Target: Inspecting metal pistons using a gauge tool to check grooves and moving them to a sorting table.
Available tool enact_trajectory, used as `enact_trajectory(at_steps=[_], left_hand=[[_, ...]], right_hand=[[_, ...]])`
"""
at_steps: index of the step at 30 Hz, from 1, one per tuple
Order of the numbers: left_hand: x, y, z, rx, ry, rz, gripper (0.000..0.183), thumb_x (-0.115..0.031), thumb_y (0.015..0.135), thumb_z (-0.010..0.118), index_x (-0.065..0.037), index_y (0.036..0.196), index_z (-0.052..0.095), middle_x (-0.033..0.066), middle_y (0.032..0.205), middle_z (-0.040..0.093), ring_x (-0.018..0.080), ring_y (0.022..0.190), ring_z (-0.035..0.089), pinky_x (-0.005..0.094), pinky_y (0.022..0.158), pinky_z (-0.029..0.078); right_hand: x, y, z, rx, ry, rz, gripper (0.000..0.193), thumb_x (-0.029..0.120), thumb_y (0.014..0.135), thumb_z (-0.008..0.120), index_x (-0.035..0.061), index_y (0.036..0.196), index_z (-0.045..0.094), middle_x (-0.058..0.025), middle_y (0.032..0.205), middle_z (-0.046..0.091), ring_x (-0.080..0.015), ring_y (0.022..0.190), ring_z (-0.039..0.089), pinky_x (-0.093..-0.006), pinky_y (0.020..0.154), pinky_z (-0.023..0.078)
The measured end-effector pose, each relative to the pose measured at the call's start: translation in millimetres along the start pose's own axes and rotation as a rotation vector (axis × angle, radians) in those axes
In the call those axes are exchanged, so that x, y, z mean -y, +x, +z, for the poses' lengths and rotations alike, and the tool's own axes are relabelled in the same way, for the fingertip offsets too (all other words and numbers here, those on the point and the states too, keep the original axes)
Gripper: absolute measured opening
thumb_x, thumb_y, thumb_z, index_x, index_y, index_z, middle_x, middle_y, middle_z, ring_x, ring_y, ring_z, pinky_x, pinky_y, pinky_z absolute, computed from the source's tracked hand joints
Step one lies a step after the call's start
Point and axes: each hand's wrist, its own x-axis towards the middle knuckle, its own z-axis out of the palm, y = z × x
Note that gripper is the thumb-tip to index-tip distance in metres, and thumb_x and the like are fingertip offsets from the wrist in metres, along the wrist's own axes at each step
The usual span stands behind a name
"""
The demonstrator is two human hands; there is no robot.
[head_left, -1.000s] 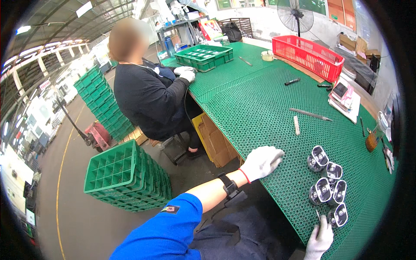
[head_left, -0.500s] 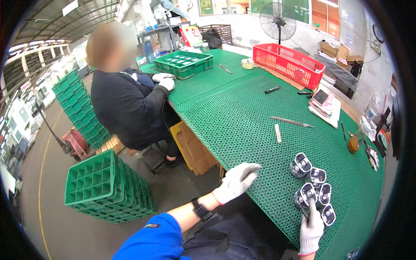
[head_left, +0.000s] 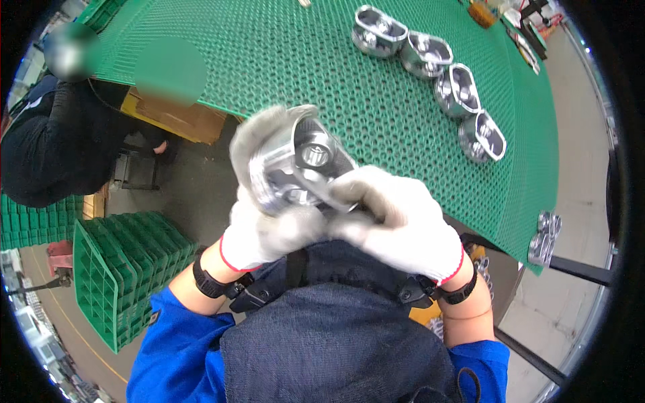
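Observation:
A shiny metal piston (head_left: 314, 156) is held in front of my body, its open end tilted up toward me. My left hand (head_left: 259, 232), in a white knit glove, wraps round its side, blurred by motion. My right hand (head_left: 410, 215), gloved too, has its fingers curled in at the piston's near rim. Whether a thin tool sits in those fingers is hidden by blur. Several more pistons (head_left: 457, 93) stand in a curved row on the green mesh-topped table (head_left: 282, 60), open ends up.
Other pistons (head_left: 543, 238) stand at the table's right corner. On the floor at left is a stack of green divided crates (head_left: 121, 275). A cardboard box (head_left: 178, 117) sits under the table edge. A seated person (head_left: 47, 144) in dark clothes is at far left.
My left hand was empty near the table edge and now grips a piston. My right hand has come from the piston group to meet it. The view has tilted down.

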Motion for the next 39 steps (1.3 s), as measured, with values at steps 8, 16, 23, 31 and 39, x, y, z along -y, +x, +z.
enact_trajectory(at_steps=[8, 16, 23, 31, 39], left_hand=[[-26, 5, 6, 0.182, -0.641, -0.528, 0.087, -0.048, 0.082, 0.069, -0.003, 0.145, 0.029, 0.0288, 0.13, 0.049, 0.0389, 0.103, 0.063, 0.0456, 0.078, 0.059], [-31, -5, 11, 0.23, -0.361, -0.684, 0.077, -0.047, 0.081, 0.062, -0.001, 0.138, 0.04, 0.0159, 0.127, 0.054, 0.0252, 0.111, 0.06, 0.04, 0.093, 0.052], [-24, 11, 15, 0.408, -0.888, -0.928, 0.065, -0.041, 0.091, 0.055, 0.002, 0.137, 0.041, 0.02, 0.117, 0.061, 0.0269, 0.101, 0.066, 0.0365, 0.082, 0.058], [-6, 115, -105, -0.15, -0.089, -0.269, 0.043, -0.03, 0.101, 0.048, 0.0, 0.132, 0.048, 0.0128, 0.122, 0.06, 0.0203, 0.099, 0.064, 0.0298, 0.074, 0.058], [12, 120, -121, -0.312, 0.667, 0.02, 0.048, -0.025, 0.098, 0.053, 0.002, 0.137, 0.045, 0.0166, 0.13, 0.053, 0.0236, 0.117, 0.054, 0.036, 0.091, 0.051]], right_hand=[[-30, -55, -31, -0.309, -0.349, -0.073, 0.042, 0.002, 0.076, 0.063, 0.0017, 0.118, 0.063, -0.0109, 0.088, 0.068, -0.0196, 0.075, 0.065, -0.0286, 0.067, 0.052], [-8, -42, -44, -0.227, -0.851, -0.237, 0.041, 0.003, 0.068, 0.064, 0.0128, 0.108, 0.071, -0.0044, 0.062, 0.053, -0.0225, 0.054, 0.054, -0.0338, 0.049, 0.044], [-17, -51, -38, -0.272, -0.727, -0.197, 0.039, 0.002, 0.07, 0.064, 0.0101, 0.108, 0.07, -0.0071, 0.068, 0.06, -0.0223, 0.058, 0.059, -0.0344, 0.051, 0.047], [-92, -101, -70, -0.774, -0.439, 0.103, 0.036, 0.006, 0.082, 0.067, 0.0129, 0.118, 0.065, -0.0119, 0.09, 0.066, -0.0247, 0.08, 0.066, -0.0334, 0.072, 0.053], [-120, -98, -81, -0.701, -0.666, 0.343, 0.022, 0.023, 0.083, 0.069, 0.0119, 0.101, 0.064, -0.0126, 0.088, 0.065, -0.0315, 0.079, 0.064, -0.0397, 0.069, 0.051]])
